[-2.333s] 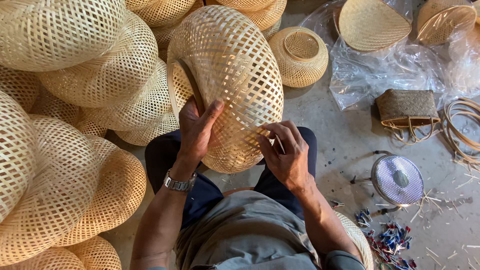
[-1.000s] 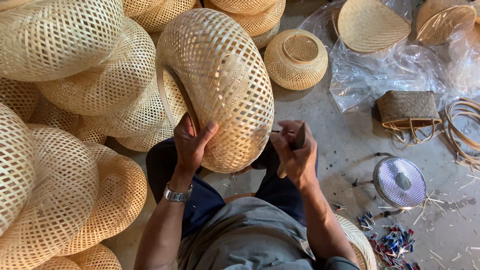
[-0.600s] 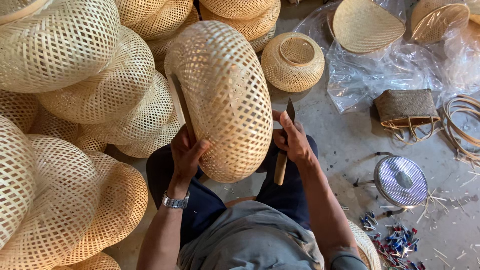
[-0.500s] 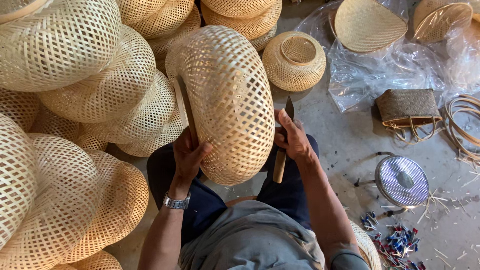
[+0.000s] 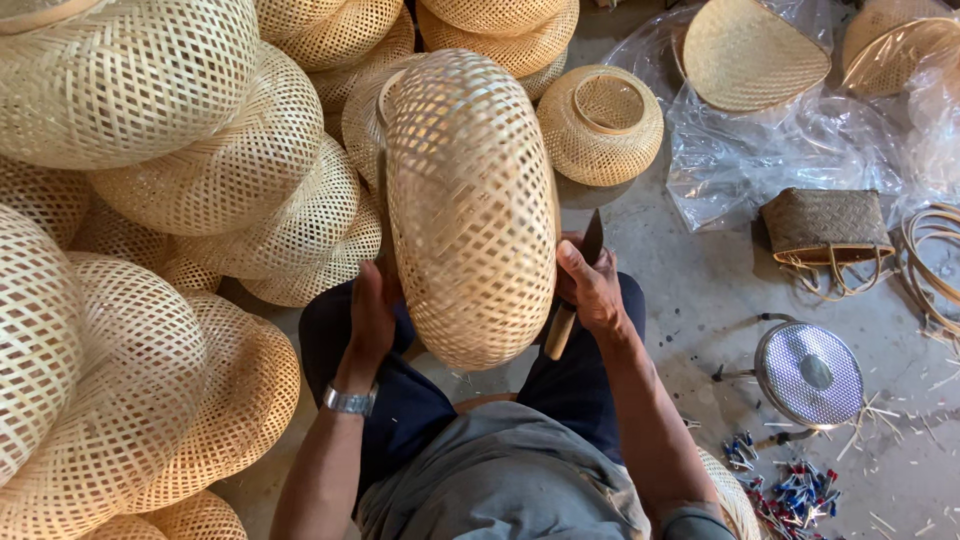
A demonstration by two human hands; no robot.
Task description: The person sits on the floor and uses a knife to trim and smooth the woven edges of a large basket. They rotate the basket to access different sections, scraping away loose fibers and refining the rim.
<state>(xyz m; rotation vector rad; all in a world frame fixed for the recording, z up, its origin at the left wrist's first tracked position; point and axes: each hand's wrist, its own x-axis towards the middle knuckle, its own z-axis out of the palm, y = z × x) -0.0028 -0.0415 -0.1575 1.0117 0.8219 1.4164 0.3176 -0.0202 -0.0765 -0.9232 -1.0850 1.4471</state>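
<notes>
I hold a woven bamboo lampshade (image 5: 470,200) on edge above my lap. My left hand (image 5: 372,312), a metal watch on its wrist, grips the lampshade's left rim from below. My right hand (image 5: 590,290) is shut on a knife (image 5: 572,300) with a wooden handle, its dark blade pointing up along the right side of the lampshade.
Many woven lampshades (image 5: 150,250) are piled to the left and behind. A small round woven shade (image 5: 600,125) sits behind on the floor. To the right lie clear plastic bags (image 5: 790,150), a woven pouch (image 5: 825,222), a small round fan (image 5: 808,372) and coloured clips (image 5: 790,485).
The lampshade has been turned from facing me to standing on edge. My right hand left the weave and now holds a knife beside it. My left hand slid down the rim.
</notes>
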